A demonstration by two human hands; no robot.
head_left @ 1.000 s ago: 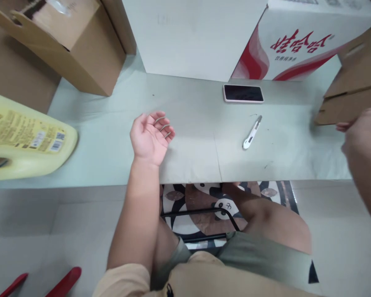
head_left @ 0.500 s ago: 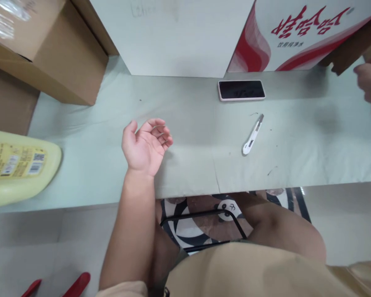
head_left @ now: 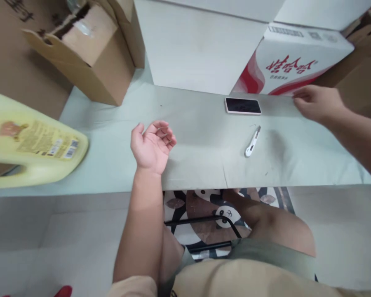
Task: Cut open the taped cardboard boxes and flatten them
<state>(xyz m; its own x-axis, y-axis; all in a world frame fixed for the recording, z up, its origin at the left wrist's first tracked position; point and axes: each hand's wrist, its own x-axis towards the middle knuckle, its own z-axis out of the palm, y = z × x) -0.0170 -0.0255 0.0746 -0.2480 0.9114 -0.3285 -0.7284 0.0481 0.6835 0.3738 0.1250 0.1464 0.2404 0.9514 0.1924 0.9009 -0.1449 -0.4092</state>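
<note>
My left hand (head_left: 151, 144) lies palm up on the pale green table (head_left: 111, 148), fingers loosely curled and apart, with thin grey bands across them and nothing in the palm. My right hand (head_left: 317, 103) reaches in from the right, knuckles up. Its bent fingertips sit at the lower edge of the red and white carton (head_left: 293, 62), and I see nothing in it. A white utility knife (head_left: 252, 143) lies between the hands, nearer the right one. A phone (head_left: 243, 105) with a pink rim lies face up just beyond the knife.
A large yellow jug (head_left: 34, 140) lies on its side at the table's left end. An open brown cardboard box (head_left: 89, 53) stands at the back left, and a plain white box (head_left: 198, 45) at the back middle. Brown cardboard (head_left: 361, 70) is at the far right. My knees and a patterned stool show below the table's front edge.
My right hand has left the brown cardboard at the right and come in to the carton's lower edge. The left hand has stayed in place. The view has shifted.
</note>
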